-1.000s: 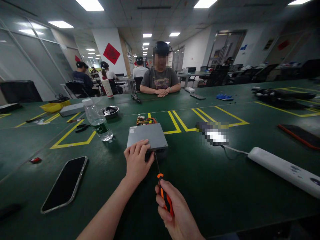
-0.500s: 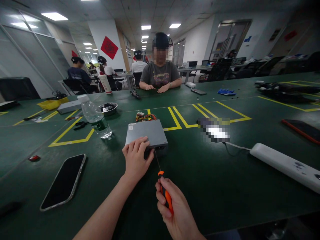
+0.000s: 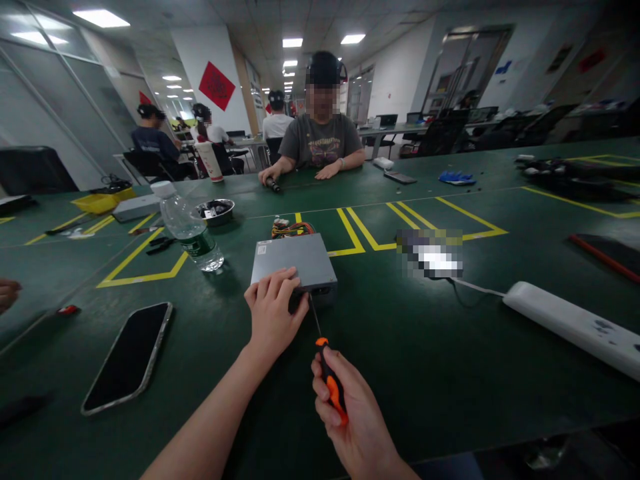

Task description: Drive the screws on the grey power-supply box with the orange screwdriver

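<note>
A grey metal computer power supply (image 3: 295, 257) lies on the green table, with a bundle of coloured cables (image 3: 294, 229) at its far side. My left hand (image 3: 275, 303) grips its near left part, fingers over the top and thumb at the near face. In my right hand (image 3: 345, 400) is a screwdriver (image 3: 331, 383) with an orange and black handle, fingers wrapped round it. Its thin shaft points up and away to the near face of the power supply. The exact spot where the tip meets the casing is too small to make out.
To the left stand a water bottle (image 3: 193, 233) and a metal bowl (image 3: 219, 211) of small parts; a phone (image 3: 129, 357) lies nearer. At right is a white power strip (image 3: 570, 323). A person (image 3: 320, 140) sits opposite; another person's hand (image 3: 7, 293) shows at the left edge.
The handle of the screwdriver has turned slightly in my right hand. My left hand stays on the power supply. The person opposite has reached to a dark tool; another hand has appeared at left.
</note>
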Tool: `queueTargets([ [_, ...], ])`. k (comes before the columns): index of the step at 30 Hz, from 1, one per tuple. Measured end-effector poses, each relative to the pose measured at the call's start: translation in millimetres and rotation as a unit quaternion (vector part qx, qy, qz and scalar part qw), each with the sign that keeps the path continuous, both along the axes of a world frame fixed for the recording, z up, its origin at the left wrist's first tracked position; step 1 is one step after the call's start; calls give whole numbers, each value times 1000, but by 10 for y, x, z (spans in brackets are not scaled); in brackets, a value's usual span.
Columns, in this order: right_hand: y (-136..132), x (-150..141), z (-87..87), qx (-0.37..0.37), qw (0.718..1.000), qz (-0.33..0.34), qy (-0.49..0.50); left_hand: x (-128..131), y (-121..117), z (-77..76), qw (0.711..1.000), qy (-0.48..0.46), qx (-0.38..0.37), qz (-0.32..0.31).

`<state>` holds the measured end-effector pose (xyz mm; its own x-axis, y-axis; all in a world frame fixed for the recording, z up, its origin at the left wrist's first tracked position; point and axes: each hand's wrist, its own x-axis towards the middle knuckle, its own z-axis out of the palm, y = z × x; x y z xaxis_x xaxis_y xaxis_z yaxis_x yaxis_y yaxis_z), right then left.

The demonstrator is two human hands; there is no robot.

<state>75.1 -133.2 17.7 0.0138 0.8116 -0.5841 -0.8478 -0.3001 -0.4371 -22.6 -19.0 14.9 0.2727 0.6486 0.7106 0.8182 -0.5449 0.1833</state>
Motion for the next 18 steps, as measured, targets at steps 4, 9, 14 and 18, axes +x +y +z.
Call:
queueTargets([
  [4,1,28,-19,-8,999,21,40,1,0,-5,1000,6,3,3],
  [9,-2,33,-23,-10,999,6,52,10,-2,3,1000,12,1,5],
  [14,21,56,51,-41,996,6,81,5,-1,1,1000,7,0,5],
  [18,41,71,78,-45,995,14,84,5,1,-4,1000,5,0,3],
])
